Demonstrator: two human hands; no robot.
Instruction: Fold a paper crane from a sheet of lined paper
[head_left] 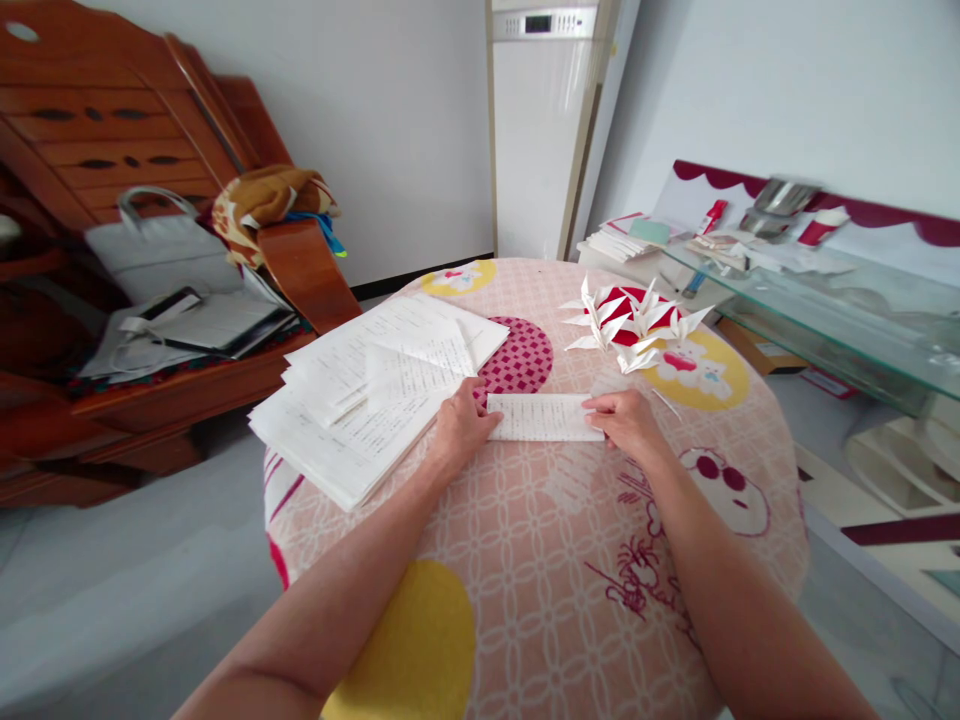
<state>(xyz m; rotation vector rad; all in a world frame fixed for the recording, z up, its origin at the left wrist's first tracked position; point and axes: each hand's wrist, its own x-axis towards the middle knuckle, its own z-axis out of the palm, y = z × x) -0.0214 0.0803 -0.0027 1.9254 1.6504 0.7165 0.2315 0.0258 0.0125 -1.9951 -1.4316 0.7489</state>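
Note:
A folded strip of written paper [544,417] spans the space between my hands, low over the round table. My left hand [465,425] pinches its left end, thumb on top. At the right end, the thumb and fingers of my right hand [624,420] grip the same strip. Left of it lies a stack of written sheets [337,455], with a loose, creased sheet [420,362] on top. Several white folded paper cranes [630,325] sit together beyond my right hand. A thin paper scrap [666,403] lies just past that hand.
A patterned pink cloth [540,560] covers the table. To the right stands a glass shelf [825,310] with papers, a metal container and a cup. A wooden bench [187,410] on the left holds a grey bag [157,245] and a blanket. A white upright appliance [536,140] stands behind.

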